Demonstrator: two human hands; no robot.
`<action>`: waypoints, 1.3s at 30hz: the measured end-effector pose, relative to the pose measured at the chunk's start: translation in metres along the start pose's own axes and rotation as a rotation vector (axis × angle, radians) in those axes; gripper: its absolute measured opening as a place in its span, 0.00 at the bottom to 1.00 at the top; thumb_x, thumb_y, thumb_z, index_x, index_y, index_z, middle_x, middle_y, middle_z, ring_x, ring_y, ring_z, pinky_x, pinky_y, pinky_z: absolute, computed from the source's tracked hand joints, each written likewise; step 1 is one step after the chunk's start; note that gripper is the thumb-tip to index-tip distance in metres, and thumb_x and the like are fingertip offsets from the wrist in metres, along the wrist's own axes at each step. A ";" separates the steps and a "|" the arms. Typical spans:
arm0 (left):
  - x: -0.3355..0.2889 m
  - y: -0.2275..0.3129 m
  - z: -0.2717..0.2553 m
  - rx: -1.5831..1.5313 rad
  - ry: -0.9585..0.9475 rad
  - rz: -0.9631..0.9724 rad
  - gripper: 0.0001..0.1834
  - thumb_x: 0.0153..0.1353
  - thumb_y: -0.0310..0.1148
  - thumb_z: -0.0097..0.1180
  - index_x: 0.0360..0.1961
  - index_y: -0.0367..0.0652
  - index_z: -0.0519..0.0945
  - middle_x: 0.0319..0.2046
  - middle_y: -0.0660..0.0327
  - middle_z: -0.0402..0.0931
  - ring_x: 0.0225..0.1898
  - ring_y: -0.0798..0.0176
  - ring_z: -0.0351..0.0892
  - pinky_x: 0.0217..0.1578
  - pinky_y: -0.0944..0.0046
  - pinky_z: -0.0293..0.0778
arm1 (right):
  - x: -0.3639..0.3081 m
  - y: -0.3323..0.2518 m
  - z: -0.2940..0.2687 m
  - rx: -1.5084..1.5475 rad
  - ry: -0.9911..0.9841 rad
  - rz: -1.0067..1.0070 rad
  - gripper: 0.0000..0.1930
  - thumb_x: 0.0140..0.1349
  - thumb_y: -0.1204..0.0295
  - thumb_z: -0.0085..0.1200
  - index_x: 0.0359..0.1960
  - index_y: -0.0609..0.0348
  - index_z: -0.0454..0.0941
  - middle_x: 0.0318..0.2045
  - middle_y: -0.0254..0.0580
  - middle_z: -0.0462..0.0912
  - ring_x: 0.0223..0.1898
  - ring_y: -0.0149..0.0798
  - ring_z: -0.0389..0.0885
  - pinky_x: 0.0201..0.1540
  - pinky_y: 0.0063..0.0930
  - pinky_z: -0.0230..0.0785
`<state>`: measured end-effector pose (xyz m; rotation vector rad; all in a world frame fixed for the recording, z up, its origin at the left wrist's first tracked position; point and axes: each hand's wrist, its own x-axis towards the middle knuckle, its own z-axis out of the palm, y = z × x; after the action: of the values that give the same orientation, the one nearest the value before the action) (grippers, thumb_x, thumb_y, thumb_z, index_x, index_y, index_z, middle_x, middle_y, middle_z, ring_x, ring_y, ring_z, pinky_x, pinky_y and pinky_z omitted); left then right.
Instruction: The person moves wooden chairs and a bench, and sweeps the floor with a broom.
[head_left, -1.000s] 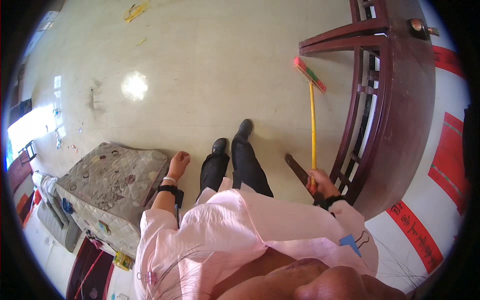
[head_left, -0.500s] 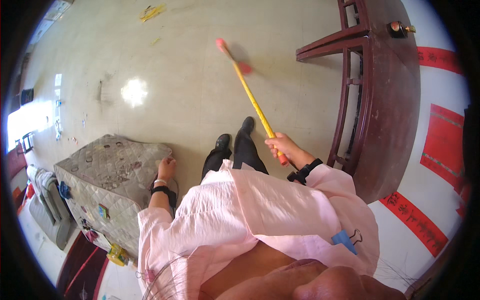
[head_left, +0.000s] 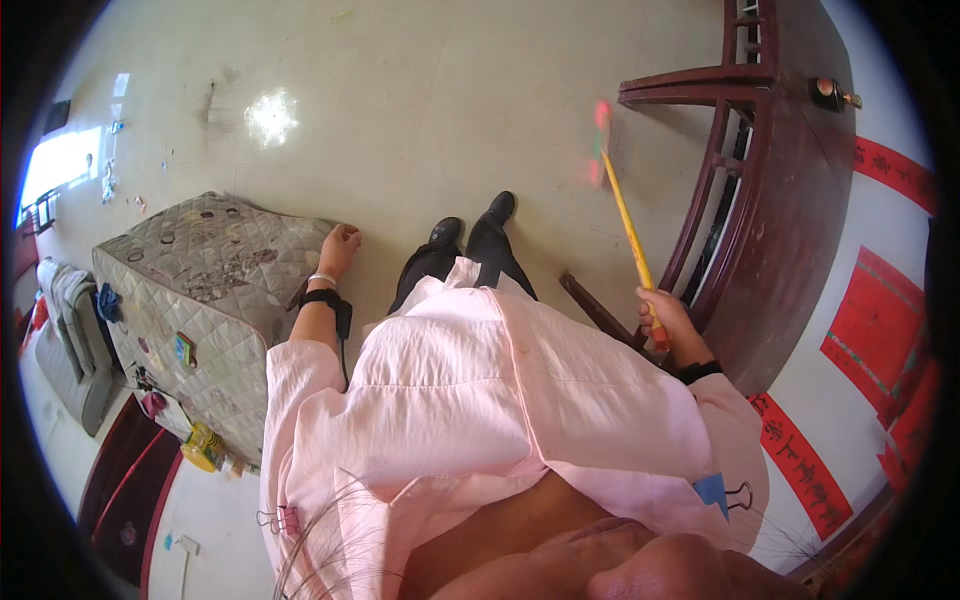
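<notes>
My right hand (head_left: 668, 315) is closed round the orange-tipped lower end of a long yellow stick (head_left: 627, 222). Its far end carries a pink head with a bit of green, smeared by motion, held out over the floor near the dark red wooden bench (head_left: 745, 130). At the left, my left hand (head_left: 341, 249) hovers beside the corner of a quilted mattress (head_left: 185, 300); its fingers are loosely curled, slightly apart, and nothing shows in them. Whether it touches the mattress I cannot tell.
My shoes (head_left: 447, 232) stand on the pale tiled floor (head_left: 430, 110). A dark wooden leg (head_left: 590, 300) juts out near my right hand. A dark bottle (head_left: 828, 95) lies on the wooden furniture, and red paper strips (head_left: 805, 465) hang on the right wall.
My right hand has moved right with the yellow stick, whose pink end has swung right toward the bench. The view has shifted; my left hand stays by the mattress corner.
</notes>
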<state>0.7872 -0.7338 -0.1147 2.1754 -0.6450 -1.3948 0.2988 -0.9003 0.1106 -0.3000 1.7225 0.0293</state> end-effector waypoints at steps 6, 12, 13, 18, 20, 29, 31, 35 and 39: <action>-0.012 -0.023 -0.007 0.154 0.028 0.094 0.13 0.46 0.33 0.50 0.30 0.34 0.72 0.21 0.57 0.72 0.24 0.64 0.71 0.27 0.67 0.67 | 0.053 -0.014 -0.012 0.324 -0.254 0.267 0.06 0.51 0.72 0.45 0.21 0.55 0.61 0.10 0.23 0.61 0.09 0.19 0.60 0.08 0.10 0.52; -0.037 -0.022 -0.009 0.182 0.112 0.020 0.13 0.46 0.34 0.49 0.30 0.35 0.72 0.21 0.56 0.72 0.25 0.63 0.71 0.28 0.66 0.67 | 0.075 -0.036 0.045 0.140 -0.481 0.256 0.04 0.51 0.74 0.44 0.23 0.57 0.62 0.11 0.23 0.60 0.09 0.18 0.57 0.09 0.09 0.50; -0.038 -0.021 -0.006 0.174 0.113 0.022 0.13 0.46 0.34 0.49 0.30 0.35 0.72 0.21 0.56 0.72 0.25 0.63 0.71 0.28 0.66 0.67 | 0.070 -0.043 0.047 0.155 -0.505 0.273 0.04 0.51 0.74 0.44 0.25 0.58 0.63 0.12 0.24 0.60 0.09 0.18 0.57 0.09 0.10 0.50; -0.041 -0.018 0.009 0.083 0.070 -0.072 0.12 0.47 0.33 0.49 0.30 0.35 0.72 0.20 0.58 0.72 0.23 0.66 0.71 0.27 0.69 0.66 | 0.036 -0.075 0.011 0.080 -0.465 0.069 0.14 0.52 0.74 0.44 0.40 0.63 0.61 0.15 0.26 0.61 0.09 0.19 0.57 0.09 0.10 0.50; -0.041 -0.006 0.018 0.069 0.071 -0.046 0.12 0.47 0.33 0.49 0.30 0.35 0.72 0.20 0.59 0.72 0.23 0.66 0.71 0.26 0.70 0.66 | 0.017 -0.078 -0.006 0.053 -0.444 -0.004 0.13 0.52 0.74 0.44 0.40 0.62 0.61 0.15 0.27 0.61 0.09 0.19 0.57 0.09 0.10 0.50; -0.060 -0.009 0.046 -0.077 0.155 -0.051 0.11 0.47 0.31 0.49 0.31 0.35 0.72 0.20 0.61 0.71 0.24 0.69 0.69 0.27 0.71 0.65 | 0.090 -0.160 -0.005 -0.135 -0.237 -0.070 0.08 0.47 0.73 0.45 0.15 0.53 0.61 0.08 0.28 0.60 0.07 0.24 0.58 0.08 0.15 0.52; -0.074 -0.024 0.050 -0.126 0.204 -0.069 0.11 0.47 0.31 0.49 0.30 0.35 0.71 0.21 0.62 0.71 0.24 0.70 0.69 0.27 0.72 0.65 | 0.116 -0.181 0.025 -0.117 -0.280 -0.066 0.09 0.47 0.74 0.44 0.13 0.53 0.59 0.06 0.28 0.59 0.05 0.25 0.56 0.07 0.15 0.52; -0.126 -0.022 0.055 -0.161 0.248 -0.247 0.08 0.51 0.31 0.47 0.31 0.38 0.70 0.21 0.64 0.70 0.23 0.72 0.67 0.24 0.73 0.64 | 0.135 -0.184 0.093 -0.320 -0.409 -0.082 0.08 0.47 0.75 0.43 0.14 0.53 0.59 0.07 0.29 0.61 0.07 0.25 0.59 0.08 0.16 0.53; -0.152 -0.021 0.058 -0.182 0.280 -0.393 0.11 0.47 0.32 0.50 0.29 0.35 0.71 0.21 0.60 0.72 0.23 0.67 0.71 0.26 0.71 0.66 | 0.120 -0.195 0.121 -0.215 -0.538 0.024 0.08 0.48 0.74 0.45 0.16 0.54 0.60 0.09 0.29 0.62 0.09 0.24 0.60 0.10 0.15 0.54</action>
<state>0.6806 -0.6323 -0.0432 2.3669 0.0145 -1.2330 0.4403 -1.0880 0.0014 -0.3892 1.1881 0.2891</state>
